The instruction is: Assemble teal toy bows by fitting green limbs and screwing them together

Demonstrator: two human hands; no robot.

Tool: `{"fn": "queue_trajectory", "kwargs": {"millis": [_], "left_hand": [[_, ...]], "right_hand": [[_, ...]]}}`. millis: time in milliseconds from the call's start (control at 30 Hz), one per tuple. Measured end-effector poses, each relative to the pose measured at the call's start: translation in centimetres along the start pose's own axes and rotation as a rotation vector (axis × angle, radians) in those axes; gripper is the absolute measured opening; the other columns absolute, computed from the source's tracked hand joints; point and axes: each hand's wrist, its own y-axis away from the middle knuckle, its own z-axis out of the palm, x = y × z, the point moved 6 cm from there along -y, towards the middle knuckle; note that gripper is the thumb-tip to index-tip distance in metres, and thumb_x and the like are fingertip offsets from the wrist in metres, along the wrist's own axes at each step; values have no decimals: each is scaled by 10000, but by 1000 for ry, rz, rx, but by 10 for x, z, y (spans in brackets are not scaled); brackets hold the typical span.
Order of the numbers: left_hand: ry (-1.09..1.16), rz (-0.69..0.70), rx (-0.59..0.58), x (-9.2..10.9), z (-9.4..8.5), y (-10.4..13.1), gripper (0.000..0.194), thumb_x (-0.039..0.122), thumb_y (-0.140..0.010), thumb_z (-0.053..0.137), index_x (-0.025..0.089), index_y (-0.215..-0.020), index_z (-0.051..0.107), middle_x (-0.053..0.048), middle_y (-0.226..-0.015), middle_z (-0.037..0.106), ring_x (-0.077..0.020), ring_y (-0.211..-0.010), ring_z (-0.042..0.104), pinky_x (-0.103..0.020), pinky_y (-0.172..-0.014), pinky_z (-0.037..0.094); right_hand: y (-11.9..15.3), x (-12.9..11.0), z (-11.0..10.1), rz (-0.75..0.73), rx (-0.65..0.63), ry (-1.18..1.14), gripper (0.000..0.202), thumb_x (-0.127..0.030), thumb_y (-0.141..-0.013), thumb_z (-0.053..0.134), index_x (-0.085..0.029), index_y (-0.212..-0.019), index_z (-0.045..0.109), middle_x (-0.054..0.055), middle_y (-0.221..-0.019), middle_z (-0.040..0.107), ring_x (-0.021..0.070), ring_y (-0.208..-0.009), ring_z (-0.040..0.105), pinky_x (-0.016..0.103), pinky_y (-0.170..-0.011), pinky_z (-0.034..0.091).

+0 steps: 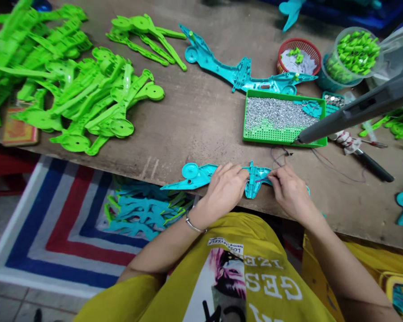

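A turquoise plastic shell [196, 177] lies along the front edge of the table, its ribbed inner side facing up. My left hand [226, 184] is closed over its middle, fingers curled at the raised cross-piece. To the right of that cross-piece, my right hand [290, 190] pinches a thin dark wire [262, 180] that runs across the shell; the fingertips partly hide it. More thin wires [282, 153] trail on the table just beyond my right hand. A second turquoise shell [218, 69] lies farther back, with small green pieces on it.
A green tray [250, 137] of small metal screws stands ahead, beneath a grey powered screwdriver [349, 105]. Behind it are a red basket [282, 67] and a tub of green pieces [357, 53]. Green plastic parts [87, 94] pile up at left. A black-handled tool [376, 166] lies right.
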Motion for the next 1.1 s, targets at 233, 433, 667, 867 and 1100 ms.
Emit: {"fn": "queue_trajectory", "kwargs": {"millis": [233, 433, 667, 867, 1100], "left_hand": [[-21, -48, -276, 1, 7, -24, 214, 110, -887, 512, 160, -809, 704, -121, -851, 737, -279, -803, 699, -348, -658, 455], [-68, -114, -313, 1, 12, -32, 245, 90, -846, 492, 130, -862, 733, -178, -828, 737, -317, -788, 711, -365, -638, 471], [155, 6, -190, -4, -6, -24, 157, 103, -862, 545, 161, -783, 669, -83, -839, 725, -234, -820, 681, -337, -735, 485], [744, -316, -1, -25, -11, 32, 109, 293, -917, 624, 186, -900, 638, -11, -813, 702, -129, -689, 655, -248, -647, 509], [1737, -803, 271, -10, 52, 70, 441, 324, -830, 735, 200, -1181, 498, -120, -1290, 656, -216, -1176, 662, -405, -1070, 487]], "right_hand": [[1, -2, 1, 1, -5, -15, 193, -251, -1002, 438, -174, -947, 606, 100, -924, 621, 242, -839, 616, 342, -714, 438], [2, -3, 0, 7, -37, -50, 176, -241, -997, 453, -181, -926, 602, 87, -902, 629, 238, -843, 622, 344, -743, 441], [1, -2, -1, 31, -35, -88, 155, -228, -984, 474, -179, -915, 604, 76, -882, 629, 232, -837, 615, 338, -732, 428], [1, -2, -3, 1, -22, -102, 134, -226, -967, 502, -177, -909, 612, 79, -887, 646, 229, -831, 618, 337, -735, 431], [4, 1, -1, -40, 9, -136, 146, -233, -975, 480, -189, -927, 611, 78, -888, 656, 223, -838, 627, 352, -769, 463]]}}
